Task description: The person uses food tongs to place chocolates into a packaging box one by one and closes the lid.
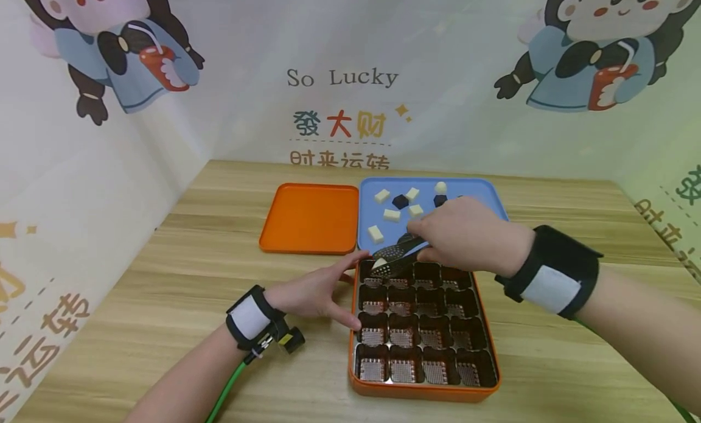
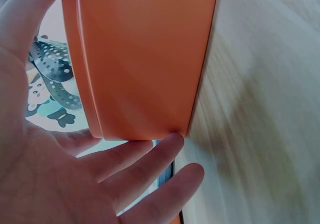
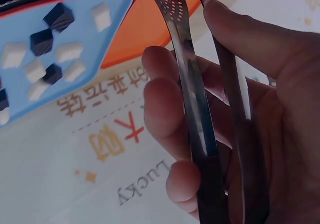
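My right hand [image 1: 465, 234] grips dark metal tongs [image 3: 200, 99] with perforated tips. A small white piece [image 1: 379, 263] shows between the tips, above the back-left compartment of the divided dark tray [image 1: 405, 313]. That tray sits inside an orange box [image 2: 140, 59]. My left hand [image 1: 312, 292] touches the box's left side, thumb at the side rim and fingers spread around the far corner. Behind the box, white blocks [image 1: 391, 215] and black pieces [image 1: 400, 201] lie scattered on a blue tray [image 1: 367, 188]. My right hand hides part of that tray.
An orange lid-like tray [image 1: 309, 219] lies left of the blue tray on the wooden table [image 1: 219, 228]. Behind stands a printed backdrop [image 1: 246, 76]. A green cable [image 1: 227, 389] runs along my left forearm.
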The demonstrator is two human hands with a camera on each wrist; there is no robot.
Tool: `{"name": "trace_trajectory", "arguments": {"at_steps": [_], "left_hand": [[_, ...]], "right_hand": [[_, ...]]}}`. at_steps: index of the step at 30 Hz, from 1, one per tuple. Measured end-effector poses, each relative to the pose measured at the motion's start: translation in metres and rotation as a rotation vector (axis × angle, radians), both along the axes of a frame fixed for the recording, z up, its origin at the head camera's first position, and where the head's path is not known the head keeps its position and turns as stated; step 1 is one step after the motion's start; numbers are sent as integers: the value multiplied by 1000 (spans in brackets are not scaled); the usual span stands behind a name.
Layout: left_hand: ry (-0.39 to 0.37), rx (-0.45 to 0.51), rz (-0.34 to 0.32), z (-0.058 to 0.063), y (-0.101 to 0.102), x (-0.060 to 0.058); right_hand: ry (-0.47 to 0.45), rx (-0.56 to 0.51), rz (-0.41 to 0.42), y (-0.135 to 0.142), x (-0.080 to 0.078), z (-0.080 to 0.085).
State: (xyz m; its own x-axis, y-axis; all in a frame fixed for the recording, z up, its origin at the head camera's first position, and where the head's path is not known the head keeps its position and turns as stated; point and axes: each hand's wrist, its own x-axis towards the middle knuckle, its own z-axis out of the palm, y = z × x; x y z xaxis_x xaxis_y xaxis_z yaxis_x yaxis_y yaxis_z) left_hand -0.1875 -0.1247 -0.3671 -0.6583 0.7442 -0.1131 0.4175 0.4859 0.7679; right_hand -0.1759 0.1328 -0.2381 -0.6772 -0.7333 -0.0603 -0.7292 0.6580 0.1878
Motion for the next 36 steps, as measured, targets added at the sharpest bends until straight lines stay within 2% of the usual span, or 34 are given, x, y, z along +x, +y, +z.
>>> {"name": "trace_trajectory", "arguments": {"at_steps": [6, 14, 19, 26, 30, 36], "left_hand": [[-4, 17, -3, -1, 0, 2], [-6, 19, -4, 0, -1, 2], [-18, 25, -5, 2, -1, 2], [-1, 52, -35, -2, 0, -1], [-15, 40, -27, -4, 1, -1], [-18, 57, -32, -4, 0, -2]], "right_hand": [[75, 102, 46, -24, 2, -7], [188, 112, 112, -47, 4, -12], [280, 222, 111, -67, 4, -18], [284, 403, 36, -91, 2, -27], [283, 418, 28, -96, -1, -22], [203, 397, 40, -99, -7, -9]]}}
